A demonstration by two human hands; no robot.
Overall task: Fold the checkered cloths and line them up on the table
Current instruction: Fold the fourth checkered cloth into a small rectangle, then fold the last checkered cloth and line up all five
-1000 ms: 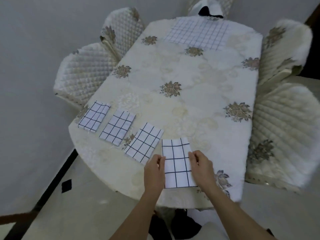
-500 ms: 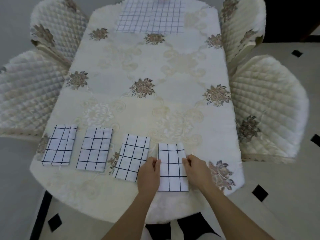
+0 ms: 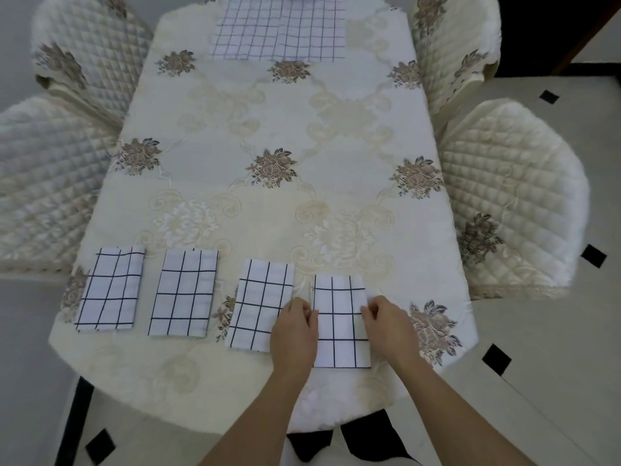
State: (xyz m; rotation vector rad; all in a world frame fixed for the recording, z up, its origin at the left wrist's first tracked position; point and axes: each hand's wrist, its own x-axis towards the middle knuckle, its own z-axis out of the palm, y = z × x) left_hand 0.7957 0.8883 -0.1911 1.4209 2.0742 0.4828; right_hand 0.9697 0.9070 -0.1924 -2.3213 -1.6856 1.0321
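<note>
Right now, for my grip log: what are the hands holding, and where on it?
The rightmost folded cloth: left hand grips its left edge, right hand its right edge.

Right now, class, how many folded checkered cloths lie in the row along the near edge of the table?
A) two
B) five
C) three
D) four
D: the row holds the leftmost cloth, the second cloth, the third cloth and the rightmost cloth, whose sides the left hand and right hand hold; the unfolded cloth lies apart at the far end.
</note>
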